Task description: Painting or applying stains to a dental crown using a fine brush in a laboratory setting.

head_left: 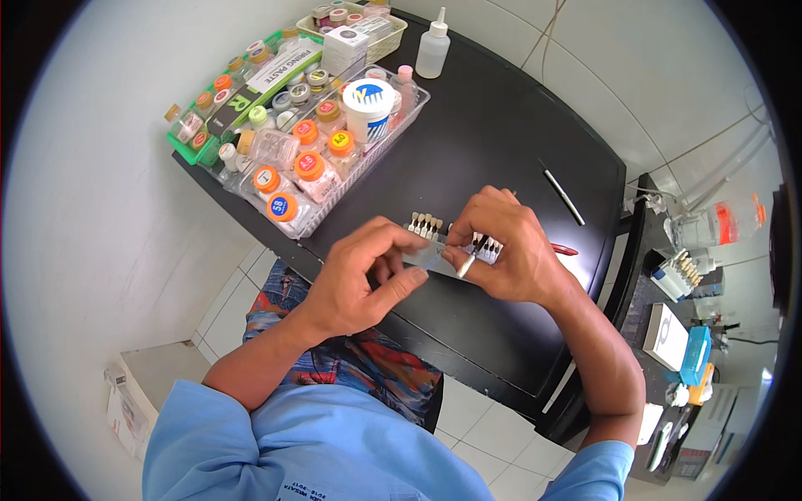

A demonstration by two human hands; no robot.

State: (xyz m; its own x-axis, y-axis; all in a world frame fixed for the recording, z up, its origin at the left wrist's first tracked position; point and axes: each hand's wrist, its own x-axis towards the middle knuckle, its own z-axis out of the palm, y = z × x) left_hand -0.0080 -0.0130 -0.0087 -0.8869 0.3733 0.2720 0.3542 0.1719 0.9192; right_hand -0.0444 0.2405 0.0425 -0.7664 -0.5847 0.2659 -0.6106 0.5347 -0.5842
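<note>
A dental shade guide, a row of small tooth-coloured tabs on a pale holder, lies on the black table. My right hand is over its right part, with thumb and fingers pinched on a small white-tipped stick with a dark part. My left hand is at the holder's left end, thumb and index finger apart and the other fingers curled; the index tip is blurred, and whether it touches the holder I cannot tell. A red pen-like tool lies just right of my right hand.
Baskets of jars and bottles fill the back left, beside a squeeze bottle. A slim silver tool lies at the right. A lower side surface holds a bottle, another shade guide and boxes.
</note>
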